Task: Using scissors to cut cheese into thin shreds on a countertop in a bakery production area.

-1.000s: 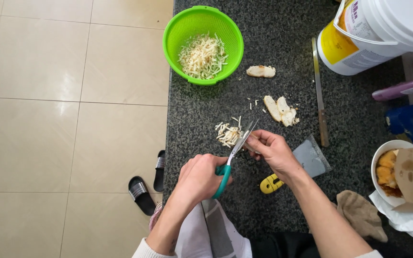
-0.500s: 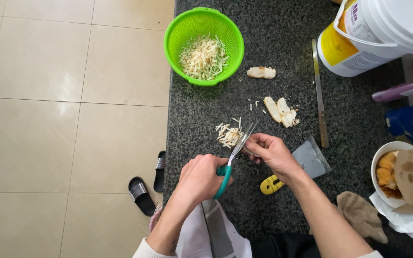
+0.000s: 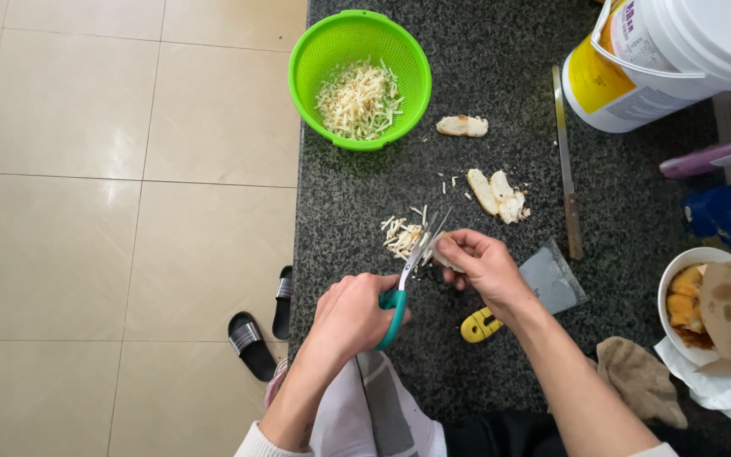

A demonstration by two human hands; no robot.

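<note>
Left hand (image 3: pixel 350 315) scissors (image 3: pixel 408 275) food beside yellow-labelled white bucket (image 3: pixel 662 59).

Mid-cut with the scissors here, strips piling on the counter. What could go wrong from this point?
1. The right hand pinches a small pale piece right at the blades of the scissors held by the left hand; its fingertips could get nipped.
2. The pile of cut strips lies loose on the dark counter, not far from its edge; some could be swept to the floor.
</note>
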